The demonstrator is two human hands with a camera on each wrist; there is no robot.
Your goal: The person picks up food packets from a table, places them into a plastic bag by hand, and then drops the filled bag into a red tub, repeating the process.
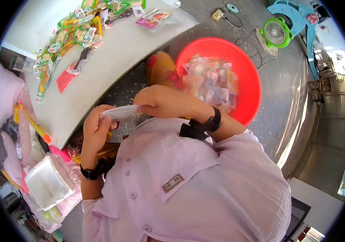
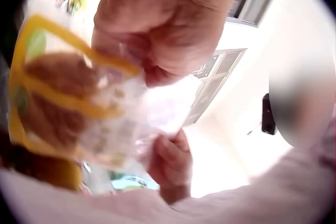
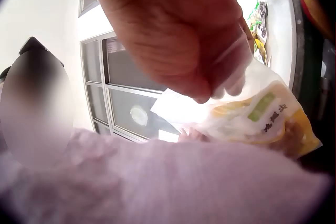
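Note:
Both hands hold a clear plastic bag in front of the shirt, at the table's near edge. My left hand grips one end with curled fingers and thumb. At the other end, my right hand pinches the bag between thumb and fingers. In the left wrist view, brown food in a yellow-edged packet shows through the plastic below the left hand. Dark printed characters and a green patch mark the packet in the right wrist view, beside the right hand.
A white table carries a pile of food packets. On the floor, a red basin holds several bagged packets. A white foam box stands at the left. A green fan and cords lie beyond the basin.

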